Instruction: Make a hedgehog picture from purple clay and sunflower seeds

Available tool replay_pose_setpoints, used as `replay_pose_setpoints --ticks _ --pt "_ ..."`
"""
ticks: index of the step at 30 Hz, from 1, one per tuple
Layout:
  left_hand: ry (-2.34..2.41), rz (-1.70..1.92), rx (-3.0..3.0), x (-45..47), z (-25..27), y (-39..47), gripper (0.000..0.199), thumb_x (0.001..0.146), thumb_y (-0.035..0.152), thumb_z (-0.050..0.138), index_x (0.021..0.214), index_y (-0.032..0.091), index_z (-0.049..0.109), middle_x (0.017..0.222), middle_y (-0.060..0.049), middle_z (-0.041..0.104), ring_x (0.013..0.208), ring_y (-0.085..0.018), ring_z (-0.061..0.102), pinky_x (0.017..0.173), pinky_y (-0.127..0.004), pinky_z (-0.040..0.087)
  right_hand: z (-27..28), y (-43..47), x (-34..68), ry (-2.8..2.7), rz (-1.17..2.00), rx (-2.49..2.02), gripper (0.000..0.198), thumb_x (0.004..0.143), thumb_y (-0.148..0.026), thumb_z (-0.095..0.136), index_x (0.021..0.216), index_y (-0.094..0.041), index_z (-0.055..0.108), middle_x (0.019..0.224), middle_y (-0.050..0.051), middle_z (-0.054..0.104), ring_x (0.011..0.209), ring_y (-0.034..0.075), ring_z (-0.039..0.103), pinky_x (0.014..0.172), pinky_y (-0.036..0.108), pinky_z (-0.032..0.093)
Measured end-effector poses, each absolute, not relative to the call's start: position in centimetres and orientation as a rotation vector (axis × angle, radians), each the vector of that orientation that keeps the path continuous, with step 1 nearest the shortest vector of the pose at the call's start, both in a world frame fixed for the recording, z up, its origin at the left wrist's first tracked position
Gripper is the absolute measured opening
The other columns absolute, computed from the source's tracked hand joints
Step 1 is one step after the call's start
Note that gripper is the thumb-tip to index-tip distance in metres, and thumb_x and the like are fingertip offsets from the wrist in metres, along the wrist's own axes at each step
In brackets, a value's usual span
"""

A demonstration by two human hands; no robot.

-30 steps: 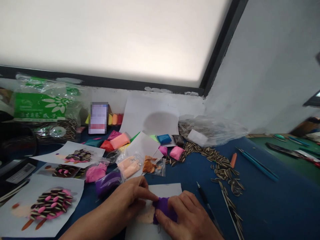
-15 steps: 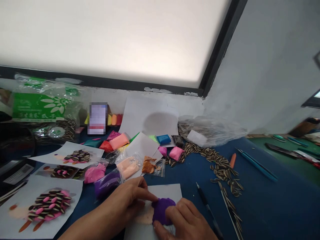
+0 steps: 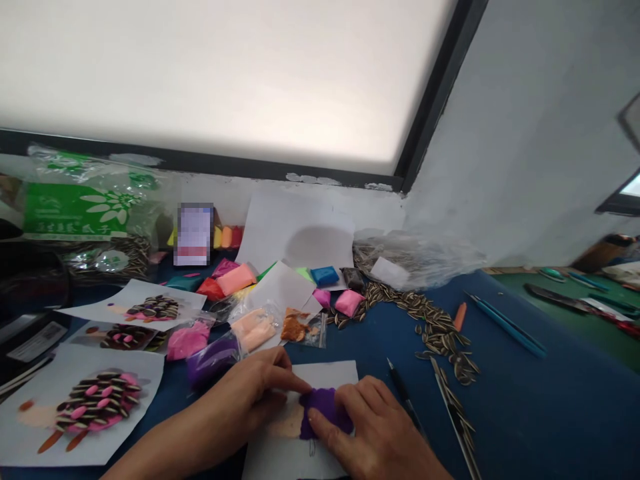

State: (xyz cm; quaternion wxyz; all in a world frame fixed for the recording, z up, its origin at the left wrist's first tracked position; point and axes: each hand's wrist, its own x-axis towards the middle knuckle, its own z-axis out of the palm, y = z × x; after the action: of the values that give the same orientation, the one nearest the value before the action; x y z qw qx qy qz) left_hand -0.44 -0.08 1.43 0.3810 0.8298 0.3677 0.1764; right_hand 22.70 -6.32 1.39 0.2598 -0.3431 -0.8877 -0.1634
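Observation:
A flat piece of purple modelling clay (image 3: pixel 324 408) lies on a white sheet of paper (image 3: pixel 280 460), beside a patch of peach clay (image 3: pixel 289 420). My left hand (image 3: pixel 263 383) reaches in with its index finger stretched out, the tip at the clay's upper left edge. Its other fingers are bent and partly hidden. From the right, my right hand (image 3: pixel 373 423) is closed on the purple clay, thumb on its lower part and bent fingers at its right edge. A small pencil outline shows on the paper below the clay.
Sunflower seeds (image 3: pixel 440 327) trail across the blue table beside a pen (image 3: pixel 403 390), tweezers (image 3: pixel 455 417) and a blue tool (image 3: pixel 507 325). Bagged clay, including a purple pack (image 3: pixel 213 360), lies behind my hands. Hedgehog pictures on paper (image 3: pixel 135 437) are at left.
My right thumb has moved up from the clay's lower edge onto the clay, uncovering the pencil outline. The left index finger stays at the clay's upper left edge. The view has shifted slightly.

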Motion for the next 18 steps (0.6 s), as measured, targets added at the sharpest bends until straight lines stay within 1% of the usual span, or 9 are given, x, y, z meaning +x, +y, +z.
replay_pose_setpoints --ticks 4,9,12,15,18 --pt "0.940 0.441 2.124 -0.44 1.49 0.05 0.056 0.075 -0.001 0.051 0.108 0.034 0.080 0.091 0.000 0.063 0.082 -0.018 0.060 0.074 -0.027 0.045 1.23 -6.34 22.62 -2.419 -0.403 -0.933 0.035 0.106 -0.016 0.037 0.101 -0.020 0.071 0.074 0.004 0.056 0.067 0.019 0.047 0.066 0.031 0.038" --pt "0.914 0.402 2.133 -0.49 2.01 0.08 0.055 0.076 -0.001 0.050 0.107 0.035 0.079 0.093 0.000 0.062 0.086 -0.018 0.061 0.076 -0.027 0.045 1.17 -6.40 22.90 -2.430 -0.370 -0.931 0.029 0.104 -0.020 0.041 0.105 -0.022 0.069 0.075 0.004 0.054 0.067 0.019 0.043 0.063 0.030 0.035" --pt "0.917 0.385 2.130 -0.57 2.28 0.03 0.054 0.079 0.001 0.050 0.113 0.033 0.077 0.095 -0.001 0.062 0.088 -0.019 0.061 0.078 -0.028 0.046 1.12 -6.46 22.96 -2.362 -0.409 -0.920 0.032 0.104 -0.019 0.038 0.099 -0.023 0.070 0.071 0.003 0.050 0.064 0.019 0.040 0.062 0.030 0.031" --pt "0.914 0.358 2.121 -0.61 2.41 -0.03 0.053 0.082 0.002 0.049 0.115 0.034 0.076 0.097 -0.001 0.062 0.090 -0.020 0.061 0.080 -0.030 0.046 1.35 -6.58 22.96 -2.443 -0.396 -0.933 0.032 0.104 -0.018 0.040 0.100 -0.022 0.071 0.072 0.003 0.053 0.065 0.019 0.043 0.064 0.030 0.034" --pt "0.932 0.340 2.112 -0.60 2.38 -0.11 0.053 0.084 0.002 0.049 0.113 0.035 0.077 0.097 -0.001 0.062 0.091 -0.020 0.061 0.080 -0.030 0.046 1.50 -6.60 22.94 -2.431 -0.388 -0.924 0.042 0.108 -0.021 0.031 0.096 -0.022 0.071 0.069 0.003 0.052 0.063 0.019 0.043 0.061 0.030 0.033"
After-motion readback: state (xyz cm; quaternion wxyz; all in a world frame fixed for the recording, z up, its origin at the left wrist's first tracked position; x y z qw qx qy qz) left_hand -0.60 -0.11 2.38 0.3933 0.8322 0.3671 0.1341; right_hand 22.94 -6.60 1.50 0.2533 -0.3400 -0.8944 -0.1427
